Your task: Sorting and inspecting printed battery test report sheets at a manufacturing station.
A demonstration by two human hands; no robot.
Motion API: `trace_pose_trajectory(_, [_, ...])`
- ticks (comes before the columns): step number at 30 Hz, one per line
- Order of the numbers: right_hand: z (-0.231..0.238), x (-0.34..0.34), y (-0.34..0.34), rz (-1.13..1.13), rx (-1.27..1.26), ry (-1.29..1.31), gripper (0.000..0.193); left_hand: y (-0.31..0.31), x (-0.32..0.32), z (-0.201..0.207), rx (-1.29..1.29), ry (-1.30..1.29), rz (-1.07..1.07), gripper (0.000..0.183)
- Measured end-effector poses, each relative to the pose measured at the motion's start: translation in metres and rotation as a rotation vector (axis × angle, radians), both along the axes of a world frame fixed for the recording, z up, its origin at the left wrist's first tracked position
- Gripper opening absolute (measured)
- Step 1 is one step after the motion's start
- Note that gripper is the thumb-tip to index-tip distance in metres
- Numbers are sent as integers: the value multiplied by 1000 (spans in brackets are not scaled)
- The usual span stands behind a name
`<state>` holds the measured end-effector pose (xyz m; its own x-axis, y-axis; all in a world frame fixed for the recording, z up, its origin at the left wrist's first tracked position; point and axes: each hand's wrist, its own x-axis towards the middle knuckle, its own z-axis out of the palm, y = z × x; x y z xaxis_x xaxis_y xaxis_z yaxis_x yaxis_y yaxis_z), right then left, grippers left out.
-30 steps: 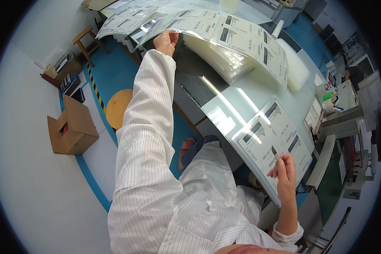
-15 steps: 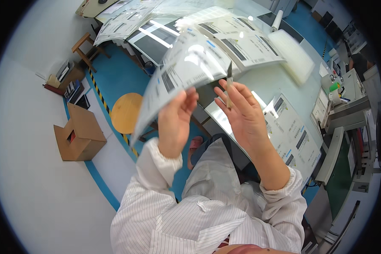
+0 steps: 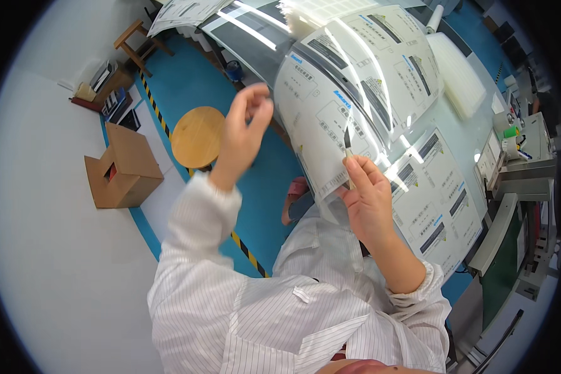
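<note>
My right hand is closed on a small knife, blade pointing far, its fingers touching the near corner of a bent printed sheet; whether they grip it, I cannot tell. From there the sheet arches far and right over the desk. My left hand, blurred, fingers apart and seemingly bare, is left of it, farther from that corner.

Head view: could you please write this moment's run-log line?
right hand: holds knife, at edge of printed sheet | left hand: raised, blurred | sheet: bowed
</note>
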<state>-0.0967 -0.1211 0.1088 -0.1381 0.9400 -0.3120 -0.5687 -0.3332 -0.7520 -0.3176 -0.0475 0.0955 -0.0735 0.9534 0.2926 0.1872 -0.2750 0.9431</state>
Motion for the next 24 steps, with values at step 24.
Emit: trace_pose_trajectory(24, [37,25,-9,388,127,-924,11,79,-72,-58,-344,33,-65,19])
